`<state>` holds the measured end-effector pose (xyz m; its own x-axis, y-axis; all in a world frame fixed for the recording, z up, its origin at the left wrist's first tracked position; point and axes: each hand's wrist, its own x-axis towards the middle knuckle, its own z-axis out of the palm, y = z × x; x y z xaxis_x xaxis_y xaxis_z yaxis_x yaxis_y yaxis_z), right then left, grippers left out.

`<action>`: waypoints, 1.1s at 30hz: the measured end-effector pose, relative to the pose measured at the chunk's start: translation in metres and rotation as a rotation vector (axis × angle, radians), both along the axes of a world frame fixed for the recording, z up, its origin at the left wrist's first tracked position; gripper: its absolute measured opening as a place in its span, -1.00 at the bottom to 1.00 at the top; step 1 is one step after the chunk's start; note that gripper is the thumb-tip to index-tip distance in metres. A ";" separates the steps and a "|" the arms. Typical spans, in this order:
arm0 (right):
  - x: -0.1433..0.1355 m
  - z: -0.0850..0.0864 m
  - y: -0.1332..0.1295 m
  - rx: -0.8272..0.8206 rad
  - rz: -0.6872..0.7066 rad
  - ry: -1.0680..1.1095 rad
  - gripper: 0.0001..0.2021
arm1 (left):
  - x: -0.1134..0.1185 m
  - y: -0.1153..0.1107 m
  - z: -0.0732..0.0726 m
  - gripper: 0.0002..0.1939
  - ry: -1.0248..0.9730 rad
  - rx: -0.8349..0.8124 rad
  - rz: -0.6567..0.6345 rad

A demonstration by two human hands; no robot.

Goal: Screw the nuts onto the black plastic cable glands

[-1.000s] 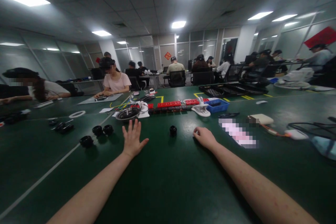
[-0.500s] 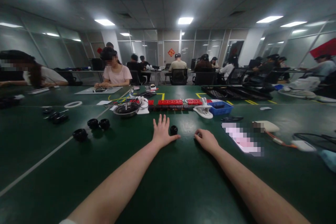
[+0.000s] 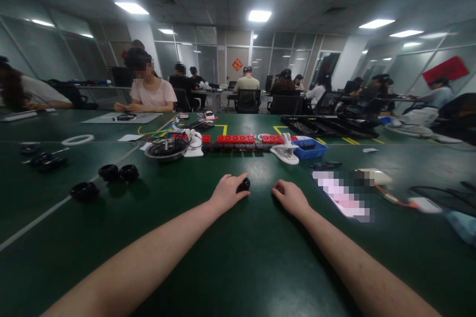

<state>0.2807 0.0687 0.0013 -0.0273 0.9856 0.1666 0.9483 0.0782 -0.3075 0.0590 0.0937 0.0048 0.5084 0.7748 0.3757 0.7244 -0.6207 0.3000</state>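
Note:
My left hand [image 3: 225, 193] is wrapped about a small black round part [image 3: 244, 184] that stands on the green table. Its fingers reach over the far side and the thumb lies along the near side, so much of the part is covered. To the right, apart from the black part, my right hand [image 3: 290, 197] rests on the table with its fingers curled in. Nothing shows between those fingers. Further left, several black round pieces [image 3: 129, 173] like the held one lie in a loose group.
Across the table stand a metal bowl of black parts [image 3: 166, 148], a red strip of holders [image 3: 236, 139], a white clip [image 3: 285, 151] and a blue bin [image 3: 309, 148]. A blurred pink-white phone-like slab [image 3: 340, 194] and cables lie right. A co-worker [image 3: 152, 86] sits opposite.
My left hand has gone from spread fingers beside the black part to closed around it. The right hand has stayed curled. The view has turned slightly and tilted down.

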 end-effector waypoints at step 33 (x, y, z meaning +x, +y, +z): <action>0.000 0.002 -0.006 0.032 0.011 0.015 -0.84 | -0.007 -0.094 0.015 -0.42 0.068 -0.224 -0.321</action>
